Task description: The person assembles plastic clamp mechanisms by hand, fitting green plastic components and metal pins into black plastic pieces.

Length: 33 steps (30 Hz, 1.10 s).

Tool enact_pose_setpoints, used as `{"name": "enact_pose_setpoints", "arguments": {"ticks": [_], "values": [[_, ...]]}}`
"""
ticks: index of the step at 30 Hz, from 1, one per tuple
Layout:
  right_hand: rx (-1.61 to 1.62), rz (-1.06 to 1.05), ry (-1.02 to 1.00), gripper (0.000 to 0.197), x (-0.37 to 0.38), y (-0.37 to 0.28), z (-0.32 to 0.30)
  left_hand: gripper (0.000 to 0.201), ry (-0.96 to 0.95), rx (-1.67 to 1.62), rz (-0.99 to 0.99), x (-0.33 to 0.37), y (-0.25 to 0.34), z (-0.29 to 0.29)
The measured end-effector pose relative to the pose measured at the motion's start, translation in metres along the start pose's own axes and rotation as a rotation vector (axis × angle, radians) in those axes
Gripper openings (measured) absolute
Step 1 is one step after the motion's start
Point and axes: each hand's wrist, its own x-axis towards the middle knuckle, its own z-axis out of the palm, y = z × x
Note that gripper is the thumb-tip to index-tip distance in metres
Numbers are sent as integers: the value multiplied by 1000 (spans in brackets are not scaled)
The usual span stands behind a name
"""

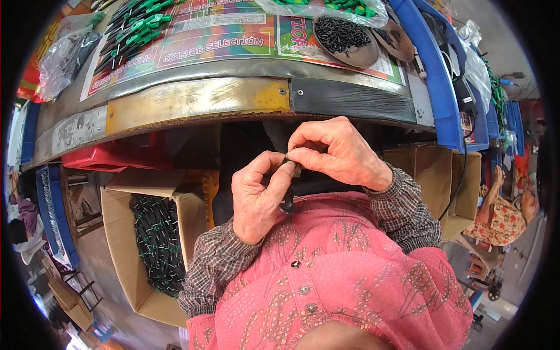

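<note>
Small dark piece (287,206) hangs at the pinching fingertips of the left hand (255,195) and right hand (341,154); a bowl (363,58) lies at one o'clock, an open carton (160,309) at eight.

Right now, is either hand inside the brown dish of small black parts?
No, the left hand and right hand are together by the pink shirt, apart from the brown dish.

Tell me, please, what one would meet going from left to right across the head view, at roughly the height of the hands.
Blue tray, open cardboard box of black-and-green parts, left hand, right hand, second cardboard box, co-worker in patterned clothing.
</note>
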Motion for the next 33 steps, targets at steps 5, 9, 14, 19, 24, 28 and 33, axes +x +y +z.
{"name": "enact_pose_setpoints", "arguments": {"ticks": [5,9,14,19,24,28,33], "values": [[160,53,120,13,-3,1,9,13,12,-60,11,2,-4,-7],[-50,-163,81,23,-12,-3,12,14,77,-190,-27,4,-5,-11],[-299,-435,154,31,-13,0,35,14,99,-238,20,5,-3,-8],[-323,-446,194,27,-12,2,41,15,68,-229,18,3,-2,-12],[-222,-392,245,23,-14,8,45,16,77,-204,63,2,-4,-10],[-44,-132,246,14,-17,3,47,18,67,-131,102,1,-5,-13],[218,116,198,13,-16,-2,46,22,54,-163,62,-3,1,-12]]}}
